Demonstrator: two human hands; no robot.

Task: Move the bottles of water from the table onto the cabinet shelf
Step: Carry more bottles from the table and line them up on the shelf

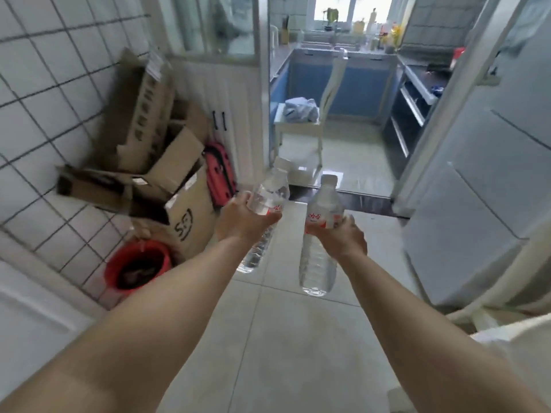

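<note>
Left hand [238, 222] grips left bottle [268, 198], right hand [343, 236] grips right bottle [317, 257], both held above floor tiles. Red-white labels, script unreadable; cardboard box [187, 216] print also unclear

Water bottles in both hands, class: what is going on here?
A person is carrying two clear water bottles, one in each hand. The left hand grips the tilted left bottle around its middle; the right hand holds the right bottle, nearly upright, at its label. Both are in the air above the tiled floor. No table or cabinet shelf is clearly in view.
</note>
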